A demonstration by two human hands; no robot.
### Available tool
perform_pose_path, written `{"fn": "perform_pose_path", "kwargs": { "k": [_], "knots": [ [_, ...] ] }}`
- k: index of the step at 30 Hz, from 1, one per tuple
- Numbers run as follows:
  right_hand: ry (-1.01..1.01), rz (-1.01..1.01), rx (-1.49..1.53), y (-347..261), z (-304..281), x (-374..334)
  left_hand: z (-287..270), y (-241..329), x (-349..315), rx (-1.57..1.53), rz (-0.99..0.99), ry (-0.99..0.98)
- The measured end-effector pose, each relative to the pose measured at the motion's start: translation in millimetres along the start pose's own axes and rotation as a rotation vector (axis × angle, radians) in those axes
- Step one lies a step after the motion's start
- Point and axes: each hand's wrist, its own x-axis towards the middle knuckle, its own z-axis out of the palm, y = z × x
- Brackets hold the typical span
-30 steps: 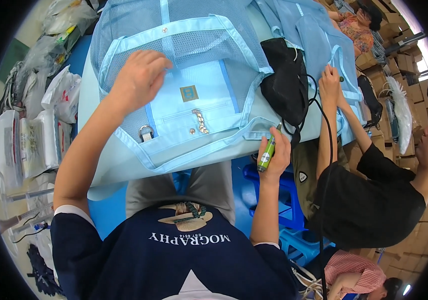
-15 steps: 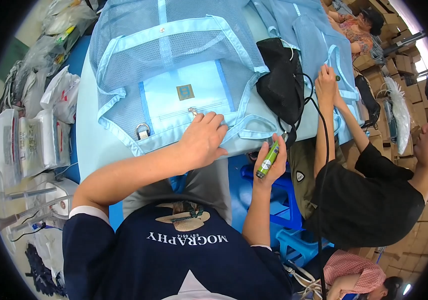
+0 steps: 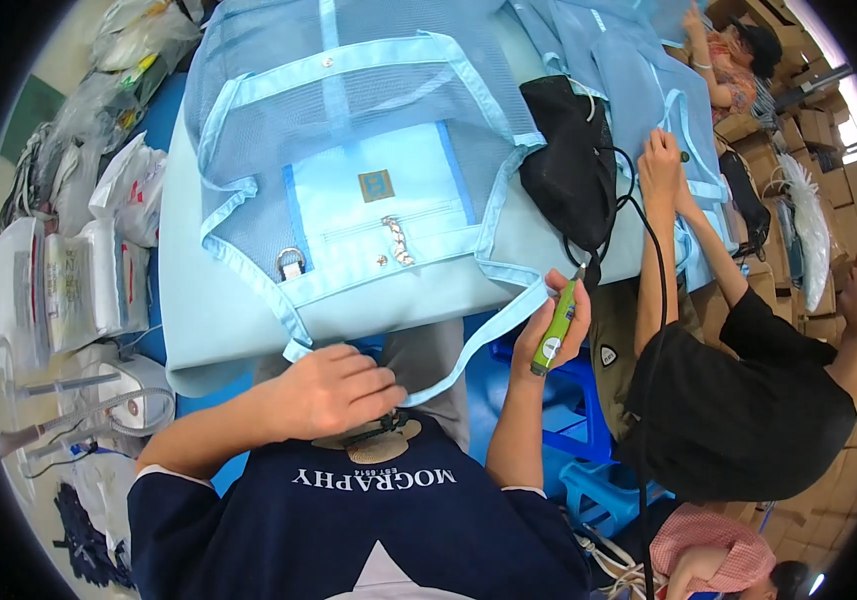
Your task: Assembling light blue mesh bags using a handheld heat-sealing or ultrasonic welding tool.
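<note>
A light blue mesh bag [image 3: 388, 120] lies spread on the table, with a pale panel, a square brown patch and a short patterned cord on it. My left hand [image 3: 333, 393] is closed around a light blue strap [image 3: 470, 350] of the bag, below the table's front edge. From there the strap runs up to my right hand [image 3: 550, 325]. My right hand grips a slim green hand tool [image 3: 556, 330] with a narrow metal tip pointing up; its exact kind is unclear. A metal D-ring [image 3: 290, 263] sits at the bag's lower left.
Beside the bag lies a black mesh pouch [image 3: 566, 165] with cords. A person in black [image 3: 748, 400] works on more blue mesh fabric [image 3: 603, 60] to the right. Plastic-wrapped packs [image 3: 68, 280] stand left of the pale table [image 3: 208, 355]. Blue stools [image 3: 603, 490] are below, right.
My left hand has left the bag's panel and drawn the strap down toward my body. My right hand, with the green tool, has moved slightly right; the tool now stands more upright.
</note>
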Motion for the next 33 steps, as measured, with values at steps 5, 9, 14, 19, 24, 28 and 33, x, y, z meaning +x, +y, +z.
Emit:
{"fn": "perform_pose_path", "kwargs": {
  "k": [5,9,14,19,24,28,33],
  "knots": [
    [-0.041,0.15,0.068,10,-2,-33,33,4,-12,-0.182,-0.074,0.157],
    [-0.095,0.082,0.099,-5,4,-20,28,3,-19,-0.181,0.022,0.172],
    [-0.24,-0.062,0.064,-16,23,7,-4,2,-60,-0.037,-0.132,0.441],
    [-0.247,-0.081,0.032,-16,33,25,-31,-28,-101,0.299,-0.501,0.473],
    [-0.314,-0.003,-0.031,-17,49,38,-59,-86,-95,-0.046,-1.011,0.895],
    [-0.355,-0.057,-0.054,-22,71,33,-61,-137,-79,-0.164,-1.162,0.849],
    [-0.36,-0.091,-0.048,-25,79,20,-67,-151,-74,-0.319,-1.255,0.718]
  ]
}}
